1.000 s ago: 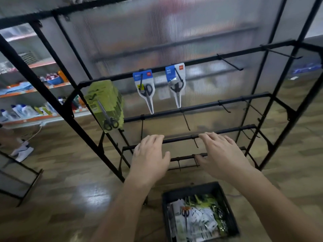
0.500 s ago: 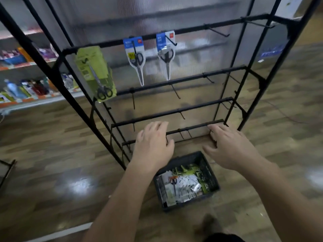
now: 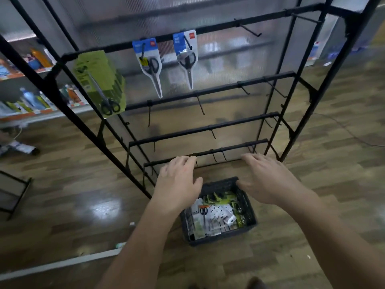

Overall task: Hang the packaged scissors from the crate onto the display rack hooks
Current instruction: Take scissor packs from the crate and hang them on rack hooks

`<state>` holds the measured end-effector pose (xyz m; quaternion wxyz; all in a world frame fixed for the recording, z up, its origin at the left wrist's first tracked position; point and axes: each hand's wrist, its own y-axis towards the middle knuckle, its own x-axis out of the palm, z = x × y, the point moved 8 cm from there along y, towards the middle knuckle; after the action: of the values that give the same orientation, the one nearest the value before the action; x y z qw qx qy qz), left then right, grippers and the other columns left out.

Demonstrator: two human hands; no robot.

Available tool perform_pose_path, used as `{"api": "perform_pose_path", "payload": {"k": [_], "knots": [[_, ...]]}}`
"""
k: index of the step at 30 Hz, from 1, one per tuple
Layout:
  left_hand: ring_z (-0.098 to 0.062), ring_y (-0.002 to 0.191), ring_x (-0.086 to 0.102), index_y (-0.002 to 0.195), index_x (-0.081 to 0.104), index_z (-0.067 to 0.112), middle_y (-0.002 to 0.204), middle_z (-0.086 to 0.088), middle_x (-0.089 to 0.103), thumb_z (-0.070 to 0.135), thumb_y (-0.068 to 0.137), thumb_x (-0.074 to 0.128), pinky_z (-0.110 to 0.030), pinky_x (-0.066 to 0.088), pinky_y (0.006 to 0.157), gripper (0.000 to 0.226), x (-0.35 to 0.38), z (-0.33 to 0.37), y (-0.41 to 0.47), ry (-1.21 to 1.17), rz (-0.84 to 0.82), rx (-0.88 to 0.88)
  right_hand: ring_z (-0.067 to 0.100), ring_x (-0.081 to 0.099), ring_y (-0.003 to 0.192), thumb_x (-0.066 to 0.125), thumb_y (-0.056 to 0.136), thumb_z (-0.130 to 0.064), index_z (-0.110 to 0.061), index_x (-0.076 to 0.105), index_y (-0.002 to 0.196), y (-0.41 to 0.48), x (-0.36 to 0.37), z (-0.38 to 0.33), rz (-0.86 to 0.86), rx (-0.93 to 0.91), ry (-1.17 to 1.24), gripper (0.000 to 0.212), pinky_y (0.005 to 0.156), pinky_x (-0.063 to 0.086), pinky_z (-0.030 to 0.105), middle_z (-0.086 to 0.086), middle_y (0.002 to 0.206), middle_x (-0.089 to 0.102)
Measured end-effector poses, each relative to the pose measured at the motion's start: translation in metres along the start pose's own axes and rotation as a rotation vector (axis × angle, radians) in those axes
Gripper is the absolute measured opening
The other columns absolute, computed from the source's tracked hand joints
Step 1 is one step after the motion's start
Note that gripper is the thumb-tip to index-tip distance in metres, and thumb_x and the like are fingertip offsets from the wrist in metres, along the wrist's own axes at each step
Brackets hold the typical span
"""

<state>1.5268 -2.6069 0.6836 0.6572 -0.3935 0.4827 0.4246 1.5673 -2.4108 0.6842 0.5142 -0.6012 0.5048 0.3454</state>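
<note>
Above the crate (image 3: pixel 249 207) on the floor (image 3: pixel 62 195), w/ my left hand (image 3: pixel 179 182) & right hand (image 3: pixel 268 180) both loose & empty, I'd reach straight down, pinch one scissors pack (image 3: pixel 210 215) in it by a top corner, keep the hang hole clear, then aim for a bare hook (image 3: pixel 201 105) on the rack (image 3: pixel 208 128).

crate (image 3: pixel 224 236): dark plastic, on the floor right at the rack's foot
scissor packs (image 3: pixel 214 215): loose white and green pile inside the crate
rack (image 3: pixel 208 92): black frame, stacked hook bars
top bar: fat green stack (image 3: pixel 100 80) at the left, two blue-carded pairs (image 3: pixel 150 63) beside it, blades down
</note>
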Motion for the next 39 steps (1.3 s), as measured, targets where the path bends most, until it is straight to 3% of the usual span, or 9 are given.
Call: {"api": "perform_pose_path", "payload": {"k": [9,16,19,22,25,29,32,35,39], "knots": [[-0.014,0.146,0.034,0.155,0.034,0.027,0.156,0.008,0.041,0.043,0.101,0.053,-0.039,0.029,0.122,0.060,0.058,-0.017,0.017,-0.058,-0.078,-0.150,0.024,0.036,0.146,0.059,0.095,-0.053,-0.024,0.030,0.156,0.067,0.039,0.009,-0.184,-0.114,-0.088,0.073,0.119,0.030,0.042,0.002,0.158,0.041],[-0.026,0.134,0.047,0.153,0.039,0.024,0.149,-0.004,0.051,0.040,0.098,0.056,-0.042,0.042,0.109,0.060,0.126,-0.089,0.089,-0.102,-0.224,-0.149,0.032,0.057,0.117,0.064,0.086,-0.048,-0.027,0.043,0.142,0.147,0.112,0.001,-0.349,0.001,-0.082,0.063,0.095,0.050,0.042,0.006,0.133,0.059],[-0.031,0.133,0.048,0.153,0.039,0.022,0.148,-0.008,0.050,0.040,0.099,0.056,-0.046,0.043,0.108,0.060,0.179,-0.130,0.120,-0.154,-0.301,-0.227,0.033,0.057,0.119,0.067,0.084,-0.044,-0.026,0.044,0.144,0.192,0.174,0.009,-0.427,0.036,-0.030,0.067,0.095,0.052,0.044,0.008,0.135,0.057],[-0.037,0.121,0.055,0.144,0.045,0.019,0.133,-0.015,0.057,0.039,0.095,0.056,-0.052,0.049,0.099,0.054,0.265,-0.165,0.142,-0.252,-0.367,-0.317,0.034,0.056,0.122,0.069,0.090,-0.042,-0.019,0.041,0.148,0.236,0.258,0.031,-0.567,0.056,-0.048,0.069,0.093,0.049,0.039,0.012,0.139,0.056],[-0.033,0.115,0.058,0.141,0.045,0.023,0.127,-0.011,0.057,0.039,0.095,0.059,-0.050,0.052,0.095,0.051,0.380,-0.183,0.153,-0.366,-0.471,-0.419,0.033,0.053,0.126,0.067,0.092,-0.037,-0.017,0.042,0.147,0.283,0.361,0.063,-0.661,0.071,-0.051,0.064,0.086,0.043,0.034,0.012,0.143,0.054],[-0.031,0.117,0.059,0.142,0.045,0.021,0.131,-0.008,0.057,0.035,0.097,0.060,-0.042,0.051,0.094,0.050,0.554,-0.199,0.180,-0.473,-0.559,-0.495,0.035,0.056,0.119,0.066,0.093,-0.036,-0.012,0.048,0.141,0.351,0.525,0.114,-0.775,0.071,-0.093,0.056,0.094,0.050,0.040,0.015,0.139,0.055],[-0.033,0.120,0.058,0.151,0.038,0.020,0.139,-0.011,0.054,0.022,0.099,0.058,-0.038,0.050,0.094,0.056,0.684,-0.219,0.200,-0.484,-0.645,-0.544,0.040,0.061,0.111,0.068,0.096,-0.031,0.001,0.058,0.131,0.395,0.644,0.143,-0.826,0.073,-0.077,0.049,0.094,0.055,0.048,0.024,0.129,0.059],[-0.036,0.126,0.055,0.158,0.028,0.026,0.148,-0.015,0.048,0.009,0.097,0.056,-0.045,0.049,0.102,0.070,0.789,-0.236,0.222,-0.423,-0.681,-0.499,0.040,0.068,0.097,0.070,0.094,-0.026,0.010,0.064,0.123,0.420,0.753,0.166,-0.846,0.122,0.008,0.047,0.082,0.057,0.047,0.029,0.108,0.068],[-0.038,0.140,0.038,0.159,0.027,0.025,0.155,-0.013,0.038,0.005,0.091,0.057,-0.049,0.037,0.114,0.077,0.877,-0.251,0.271,-0.310,-0.556,-0.332,0.035,0.067,0.095,0.064,0.095,-0.028,0.000,0.067,0.112,0.433,0.857,0.178,-0.721,0.103,0.150,0.034,0.077,0.057,0.044,0.019,0.108,0.069]]}}
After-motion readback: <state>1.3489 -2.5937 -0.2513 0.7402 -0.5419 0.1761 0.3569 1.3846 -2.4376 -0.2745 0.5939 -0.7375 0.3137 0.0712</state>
